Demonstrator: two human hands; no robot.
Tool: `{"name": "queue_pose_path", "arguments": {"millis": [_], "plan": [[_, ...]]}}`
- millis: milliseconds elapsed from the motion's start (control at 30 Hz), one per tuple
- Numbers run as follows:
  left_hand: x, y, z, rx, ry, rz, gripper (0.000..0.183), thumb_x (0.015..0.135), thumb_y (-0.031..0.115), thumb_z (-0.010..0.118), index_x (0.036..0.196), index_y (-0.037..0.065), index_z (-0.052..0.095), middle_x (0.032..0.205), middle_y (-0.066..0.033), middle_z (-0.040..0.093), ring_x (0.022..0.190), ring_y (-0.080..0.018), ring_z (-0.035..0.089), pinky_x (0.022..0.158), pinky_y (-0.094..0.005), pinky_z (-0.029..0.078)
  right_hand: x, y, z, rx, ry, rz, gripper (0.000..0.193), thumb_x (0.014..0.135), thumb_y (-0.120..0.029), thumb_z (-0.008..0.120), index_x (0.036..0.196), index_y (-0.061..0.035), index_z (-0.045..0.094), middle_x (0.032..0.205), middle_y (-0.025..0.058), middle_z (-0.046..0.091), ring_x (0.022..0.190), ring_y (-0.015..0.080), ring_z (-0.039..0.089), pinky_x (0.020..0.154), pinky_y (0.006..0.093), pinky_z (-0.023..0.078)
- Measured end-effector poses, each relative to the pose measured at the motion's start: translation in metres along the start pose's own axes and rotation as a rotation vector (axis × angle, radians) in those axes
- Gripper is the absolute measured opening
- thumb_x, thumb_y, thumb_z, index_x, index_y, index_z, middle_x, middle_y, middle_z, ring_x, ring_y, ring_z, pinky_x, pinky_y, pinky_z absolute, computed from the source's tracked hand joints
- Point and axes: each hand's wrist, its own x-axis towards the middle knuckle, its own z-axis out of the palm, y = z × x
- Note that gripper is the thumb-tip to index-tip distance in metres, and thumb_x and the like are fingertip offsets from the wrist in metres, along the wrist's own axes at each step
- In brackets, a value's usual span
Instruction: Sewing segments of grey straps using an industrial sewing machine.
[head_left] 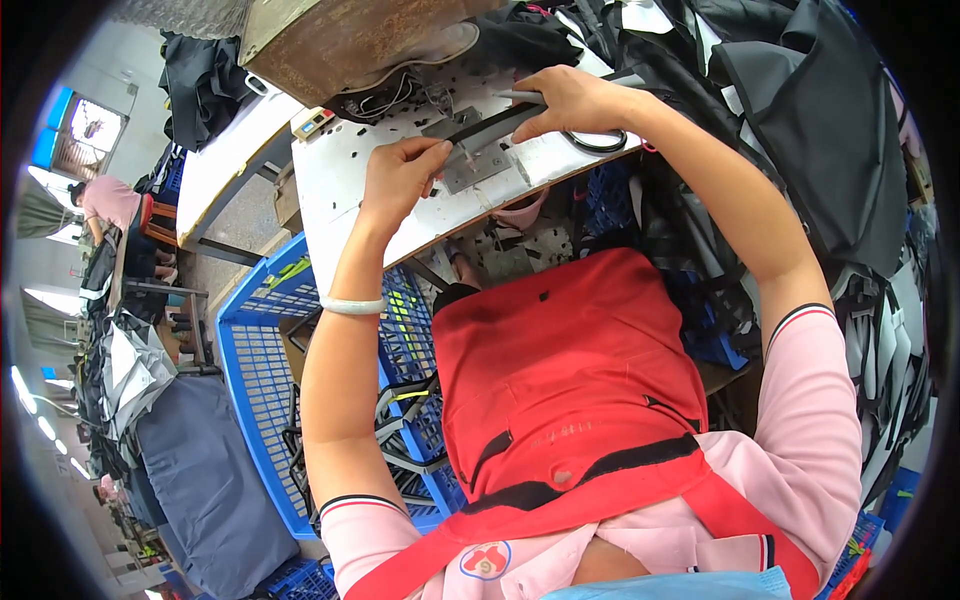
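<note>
Between my two hands a black strip (490, 128), seemingly of fabric, is stretched above the metal plate (478, 166) of a white worktable. My left hand (398, 180) pinches the strip's left end between thumb and fingers. Farther right, my right hand (578, 100) grips the strip toward its other end, thumb below and fingers above. A narrow grey piece (523, 97) sticks out by its fingertips; its kind is unclear. Just under that hand shows a black loop (597, 143), perhaps a scissors handle; I cannot tell whether it is held.
Small black scraps lie over the white tabletop (335, 190). A worn brown machine housing (340, 45) stands at the far side. At my left is a blue plastic basket (255, 350) with black-and-grey pieces; dark fabric (810, 130) is heaped at the right. Another person (110, 205) bends over far left.
</note>
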Motion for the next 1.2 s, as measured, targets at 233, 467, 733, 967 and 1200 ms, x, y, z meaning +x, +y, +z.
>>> {"name": "queue_pose_path", "arguments": {"millis": [233, 467, 733, 967, 1200], "plan": [[0.012, -0.004, -0.002, -0.083, 0.019, -0.003, 0.029, 0.088, 0.019, 0.067, 0.102, -0.006, 0.069, 0.07, -0.0063, 0.062, 0.051, -0.0063, 0.048, 0.046, -0.0207, 0.036, 0.013, 0.012, 0.003, 0.052, 0.018, -0.014, 0.068, 0.071, -0.043, 0.078, 0.117, 0.0055, 0.062, 0.104, 0.0224, 0.067, 0.097, 0.0316, 0.064, 0.089, 0.0349, 0.048], [0.021, -0.003, -0.006, -0.112, 0.049, -0.019, 0.027, 0.088, 0.019, 0.067, 0.103, -0.004, 0.069, 0.07, -0.0052, 0.062, 0.05, -0.0064, 0.047, 0.046, -0.0208, 0.036, 0.023, 0.012, -0.002, 0.076, 0.027, -0.022, 0.06, 0.073, -0.04, 0.078, 0.112, 0.003, 0.064, 0.101, 0.0187, 0.067, 0.093, 0.0281, 0.064, 0.087, 0.0326, 0.048], [0.011, -0.008, -0.002, -0.25, 0.065, -0.056, 0.025, 0.089, 0.018, 0.066, 0.102, -0.002, 0.069, 0.072, -0.0045, 0.063, 0.052, -0.0065, 0.049, 0.048, -0.0209, 0.037, 0.009, 0.006, 0.003, 0.091, 0.038, 0.009, 0.055, 0.074, -0.041, 0.077, 0.108, 0.0013, 0.066, 0.097, 0.0171, 0.068, 0.09, 0.0264, 0.063, 0.085, 0.0335, 0.048], [0.018, -0.047, -0.045, -0.259, 0.285, -0.064, 0.024, 0.091, 0.021, 0.065, 0.102, 0.0, 0.069, 0.075, -0.0023, 0.062, 0.059, -0.0086, 0.053, 0.052, -0.0216, 0.042, -0.058, -0.003, 0.014, 0.597, 0.096, 0.272, 0.04, 0.084, -0.042, 0.069, 0.093, -0.0034, 0.061, 0.067, 0.0053, 0.057, 0.062, 0.01, 0.057, 0.058, 0.0269, 0.046], [0.003, -0.119, -0.032, 0.097, 0.284, -0.129, 0.023, 0.093, 0.028, 0.064, 0.098, 0.006, 0.07, 0.067, 0.0063, 0.054, 0.054, -0.0032, 0.042, 0.047, -0.0203, 0.032, -0.226, 0.029, 0.079, 0.585, -0.054, 0.284, 0.047, 0.078, -0.019, 0.06, 0.12, -0.0002, 0.052, 0.093, 0.0105, 0.064, 0.08, 0.0178, 0.06, 0.074, 0.0314, 0.049]]}}
